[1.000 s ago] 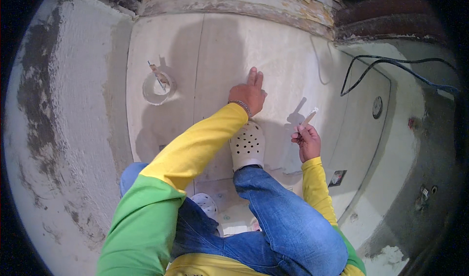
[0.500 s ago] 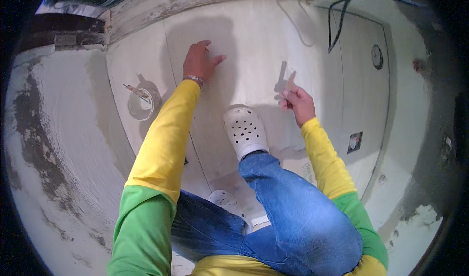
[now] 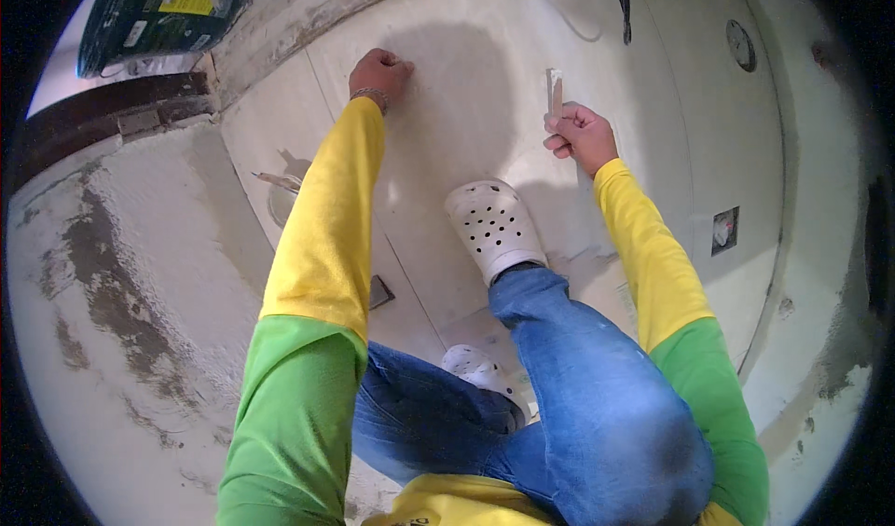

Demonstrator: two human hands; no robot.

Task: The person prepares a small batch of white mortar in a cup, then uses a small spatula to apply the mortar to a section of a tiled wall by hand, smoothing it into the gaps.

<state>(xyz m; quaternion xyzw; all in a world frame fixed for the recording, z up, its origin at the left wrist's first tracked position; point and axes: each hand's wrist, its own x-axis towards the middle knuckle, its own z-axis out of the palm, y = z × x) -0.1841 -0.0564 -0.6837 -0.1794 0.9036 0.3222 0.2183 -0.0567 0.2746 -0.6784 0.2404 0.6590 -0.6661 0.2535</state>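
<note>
My right hand (image 3: 583,139) pinches a thin flat wooden stick (image 3: 557,88), held upright above the pale floor panel with white paste on its upper end. Farther off to the left, my left hand (image 3: 380,74) is closed, its fingers curled together low over the panel. What they hold, if anything, is too small to make out. Left of my left sleeve stands a clear tub (image 3: 280,207), partly covered by the arm. A brown-handled tool (image 3: 276,181) rests across its top.
White perforated clogs (image 3: 494,223) are on my feet, between my arms. The pale panels (image 3: 447,144) have a round opening (image 3: 740,45) and square cut-outs (image 3: 724,231). A black cable (image 3: 623,9) hangs at the far side. A dark green package (image 3: 168,13) lies far left.
My left hand has gone from open fingers to closed. My right hand has turned the stick upright, showing its pasted end. The view has shifted, and my left sleeve covers more of the tub.
</note>
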